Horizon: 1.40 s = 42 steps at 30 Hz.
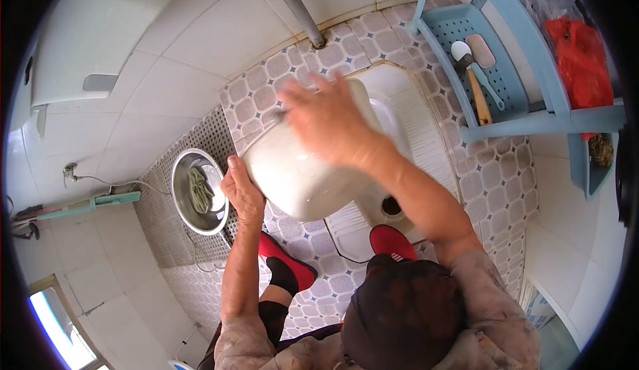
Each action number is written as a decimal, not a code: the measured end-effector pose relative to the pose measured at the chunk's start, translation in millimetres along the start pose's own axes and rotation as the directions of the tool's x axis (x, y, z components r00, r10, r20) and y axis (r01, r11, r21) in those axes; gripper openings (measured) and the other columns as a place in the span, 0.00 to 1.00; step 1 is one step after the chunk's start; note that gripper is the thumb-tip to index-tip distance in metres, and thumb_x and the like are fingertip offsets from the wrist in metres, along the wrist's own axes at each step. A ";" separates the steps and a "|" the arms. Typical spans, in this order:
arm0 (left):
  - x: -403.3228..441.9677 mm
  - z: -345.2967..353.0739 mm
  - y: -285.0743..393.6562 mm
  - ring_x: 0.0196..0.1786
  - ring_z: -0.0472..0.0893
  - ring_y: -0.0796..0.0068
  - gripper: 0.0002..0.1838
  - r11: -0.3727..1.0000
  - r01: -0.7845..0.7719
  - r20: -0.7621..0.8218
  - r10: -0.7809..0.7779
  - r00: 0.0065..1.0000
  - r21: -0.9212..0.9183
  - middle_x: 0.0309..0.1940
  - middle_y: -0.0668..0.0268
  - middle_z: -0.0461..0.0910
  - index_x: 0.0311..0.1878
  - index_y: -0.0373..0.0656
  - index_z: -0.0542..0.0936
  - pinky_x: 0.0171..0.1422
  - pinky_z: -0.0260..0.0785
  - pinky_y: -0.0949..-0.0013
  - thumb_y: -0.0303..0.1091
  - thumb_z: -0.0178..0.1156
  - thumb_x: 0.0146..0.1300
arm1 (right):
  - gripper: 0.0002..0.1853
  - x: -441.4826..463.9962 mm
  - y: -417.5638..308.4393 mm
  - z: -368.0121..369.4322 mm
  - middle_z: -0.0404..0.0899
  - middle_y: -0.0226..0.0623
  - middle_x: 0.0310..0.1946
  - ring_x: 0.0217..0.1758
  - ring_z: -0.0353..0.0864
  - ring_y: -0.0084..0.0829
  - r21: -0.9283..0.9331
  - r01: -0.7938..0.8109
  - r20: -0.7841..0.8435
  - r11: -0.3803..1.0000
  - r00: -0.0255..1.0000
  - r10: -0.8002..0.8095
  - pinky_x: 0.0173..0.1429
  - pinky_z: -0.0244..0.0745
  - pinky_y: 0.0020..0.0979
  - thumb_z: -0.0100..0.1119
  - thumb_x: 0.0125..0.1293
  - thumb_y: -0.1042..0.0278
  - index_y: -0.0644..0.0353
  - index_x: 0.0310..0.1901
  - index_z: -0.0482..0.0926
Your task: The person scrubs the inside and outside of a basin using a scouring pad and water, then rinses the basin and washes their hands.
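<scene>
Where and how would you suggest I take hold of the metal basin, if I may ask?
I'd probably take the metal basin by the rim nearest the left hand, coming from that side: it opens upward, so its round edge is exposed there, while the green cloth lies inside.

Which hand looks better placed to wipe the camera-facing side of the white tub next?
Probably the right hand: it is over that side of the white tub, though motion blurs it. The left hand is at the tub's edge, seemingly holding it.
</scene>
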<state>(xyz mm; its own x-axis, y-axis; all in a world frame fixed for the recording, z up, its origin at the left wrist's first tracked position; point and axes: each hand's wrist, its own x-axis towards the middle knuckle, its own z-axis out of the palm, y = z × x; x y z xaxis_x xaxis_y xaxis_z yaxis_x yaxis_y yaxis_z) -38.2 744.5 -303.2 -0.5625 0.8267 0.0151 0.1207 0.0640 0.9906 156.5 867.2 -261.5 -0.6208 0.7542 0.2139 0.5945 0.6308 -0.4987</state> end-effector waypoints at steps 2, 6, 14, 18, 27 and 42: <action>-2.4 6.7 7.2 0.27 0.77 0.82 0.25 0.998 0.013 -0.030 -0.014 0.999 -0.058 0.26 0.68 0.80 0.36 0.35 0.80 0.32 0.68 0.77 0.51 0.48 0.74 | 0.22 4.9 46.6 19.3 0.68 0.41 0.66 0.71 0.62 0.49 0.110 -0.096 -0.063 0.989 0.993 0.103 0.75 0.51 0.49 0.45 0.71 0.57 0.54 0.64 0.70; 7.7 -1.1 -2.9 0.28 0.78 0.80 0.27 0.997 0.033 -0.081 -0.038 0.996 -0.069 0.28 0.66 0.80 0.37 0.34 0.80 0.34 0.70 0.76 0.52 0.46 0.74 | 0.22 -0.2 78.3 24.9 0.76 0.51 0.55 0.59 0.74 0.53 0.677 -0.369 0.068 0.637 0.893 0.445 0.65 0.65 0.45 0.39 0.70 0.58 0.62 0.56 0.75; 12.8 -17.9 -13.5 0.27 0.77 0.81 0.27 0.998 0.068 -0.157 -0.066 0.985 0.006 0.25 0.68 0.78 0.34 0.36 0.79 0.31 0.68 0.76 0.52 0.43 0.75 | 0.20 -105.5 143.9 197.5 0.77 0.61 0.50 0.56 0.74 0.54 0.308 -0.706 0.178 0.638 0.701 0.690 0.60 0.67 0.45 0.42 0.69 0.64 0.71 0.50 0.76; 16.3 -12.0 -13.4 0.25 0.74 0.82 0.27 0.998 0.032 -0.212 -0.043 0.976 -0.055 0.23 0.69 0.77 0.32 0.38 0.79 0.30 0.66 0.75 0.51 0.43 0.75 | 0.19 -156.8 125.4 222.5 0.68 0.56 0.62 0.68 0.64 0.49 -0.098 -0.161 -0.018 0.982 0.987 0.160 0.68 0.62 0.46 0.45 0.67 0.66 0.68 0.55 0.74; 14.7 -6.5 -9.9 0.25 0.76 0.83 0.27 0.989 0.049 -0.238 -0.081 0.968 -0.138 0.24 0.69 0.80 0.32 0.39 0.80 0.29 0.67 0.78 0.52 0.44 0.75 | 0.14 -124.9 172.0 186.8 0.80 0.42 0.45 0.50 0.78 0.41 0.520 -0.665 0.126 0.536 0.680 0.722 0.56 0.73 0.38 0.55 0.64 0.71 0.56 0.51 0.78; 3.1 19.4 17.1 0.24 0.64 0.87 0.33 0.996 -0.026 -0.005 0.026 1.000 0.089 0.18 0.77 0.69 0.18 0.41 0.70 0.28 0.56 0.77 0.55 0.40 0.76 | 0.07 -7.8 -28.9 10.9 0.79 0.29 0.42 0.59 0.70 0.39 0.320 0.556 -0.251 0.767 0.830 -0.498 0.61 0.68 0.38 0.67 0.55 0.69 0.53 0.37 0.82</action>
<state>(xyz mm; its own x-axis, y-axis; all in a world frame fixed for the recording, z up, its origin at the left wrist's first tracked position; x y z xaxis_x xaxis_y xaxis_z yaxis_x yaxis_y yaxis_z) -22.0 759.0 -288.9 -0.5634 0.8251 0.0417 0.2076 0.0926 0.9738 138.6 841.1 -257.9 -0.6830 0.3582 0.6366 -0.0527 0.8451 -0.5320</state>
